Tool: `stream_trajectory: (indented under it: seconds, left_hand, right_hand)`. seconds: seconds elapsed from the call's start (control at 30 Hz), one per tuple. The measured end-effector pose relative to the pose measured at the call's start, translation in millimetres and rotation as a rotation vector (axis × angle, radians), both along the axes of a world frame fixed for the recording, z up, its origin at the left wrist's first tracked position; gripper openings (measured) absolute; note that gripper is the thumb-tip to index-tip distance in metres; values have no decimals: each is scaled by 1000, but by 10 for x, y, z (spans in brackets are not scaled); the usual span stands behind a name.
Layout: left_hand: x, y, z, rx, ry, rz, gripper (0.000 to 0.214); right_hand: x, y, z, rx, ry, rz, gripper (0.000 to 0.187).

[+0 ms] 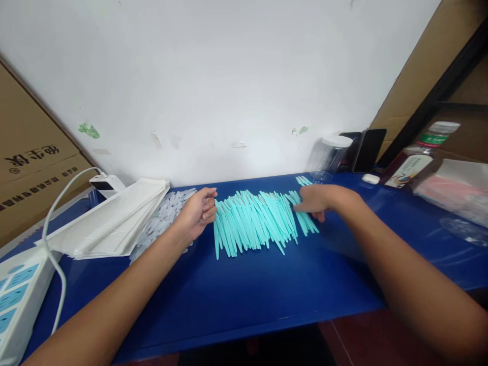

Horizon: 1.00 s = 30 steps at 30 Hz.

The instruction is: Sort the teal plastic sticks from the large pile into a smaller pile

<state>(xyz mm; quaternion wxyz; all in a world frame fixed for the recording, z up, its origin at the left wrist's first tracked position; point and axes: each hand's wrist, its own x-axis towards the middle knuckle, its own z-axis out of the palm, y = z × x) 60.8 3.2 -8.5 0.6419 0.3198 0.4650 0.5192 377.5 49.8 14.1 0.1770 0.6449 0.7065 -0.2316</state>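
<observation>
A wide row of turquoise flat sticks [251,221] lies side by side on the blue table, many overlapping. My left hand [199,211] is at the row's left end, its fingers curled in, with nothing seen sticking out of them. Over a smaller group of the same sticks [307,223] at the right end is my right hand [314,197], back upward. Its forefinger points left and the other fingers bend underneath; the hand hides whatever they may grip. Left of my left hand, partly behind it, spreads a pile of pale grey flat pieces [162,216].
White flat sleeves [118,223] are stacked at left, near a power strip [23,300] and a white device [107,184] with a cable. At right stand a clear jar [331,157], a dark phone [369,150] and a bottle [415,157]. A white wall closes off the back.
</observation>
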Motion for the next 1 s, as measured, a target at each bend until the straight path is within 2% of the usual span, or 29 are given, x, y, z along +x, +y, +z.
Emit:
stream_trajectory:
  seconds: [0.13,0.27,0.33,0.4,0.5,0.57,0.7,0.8,0.9,1.0]
  left_hand:
    - [-7,-3,-3,4,15,1,19]
    - [-10,-2,-2,7,21,5,18]
    - [-13,2,-5,11,23,5,17]
    - [-16,7,-8,16,21,1,17]
    - [-22,14,-11,28,17,-8,17]
    - [-25,15,-14,33,16,-10,16]
    - [-25,16,-25,38,6,-14,17]
    - [-23,12,-26,40,7,-13,17]
    - [-17,2,-19,38,8,-12,16]
    - [0,-12,-17,30,-9,-8,16]
  right_hand:
    - [-30,-34,24,13,-59,-3,22]
    - [-12,13,-7,4,-77,22,28]
    - [16,55,-27,74,-72,53,30]
    - [36,90,-42,232,-36,85,25]
    - [16,102,-53,456,81,155,14]
    - [-40,81,-56,504,192,193,13]
    - [-200,-5,-59,523,460,225,14]
    - [-289,-71,-53,451,659,219,12]
    - [-339,-135,-26,412,787,167,14]
    - [-386,-205,12,404,883,178,18]
